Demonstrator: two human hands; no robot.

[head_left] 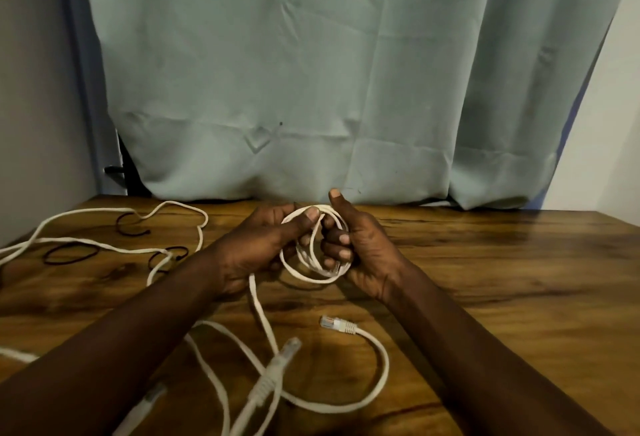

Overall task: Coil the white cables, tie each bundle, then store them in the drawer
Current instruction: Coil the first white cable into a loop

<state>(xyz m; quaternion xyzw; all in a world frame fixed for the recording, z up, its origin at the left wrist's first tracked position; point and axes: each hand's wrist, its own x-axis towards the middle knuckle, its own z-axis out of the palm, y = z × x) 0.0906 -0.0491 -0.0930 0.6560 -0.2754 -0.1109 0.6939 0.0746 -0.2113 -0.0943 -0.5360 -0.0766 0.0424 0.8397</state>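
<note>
Head view: left hand [254,248] and right hand [362,252] together grip 1 half-wound coil [304,277]; next loop likely needs slack cable [263,317] drawn in.

Both my forearms reach forward and angle inward, so my hands nearly meet, knuckles facing each other. My left hand [256,245] curls its fingers round one side of the cable coil [318,280], thumb pressed flat across the top of it. My right hand [360,255] grips the opposite side, fingers folded through the loop, thumb [335,198] sticking straight up.
</note>
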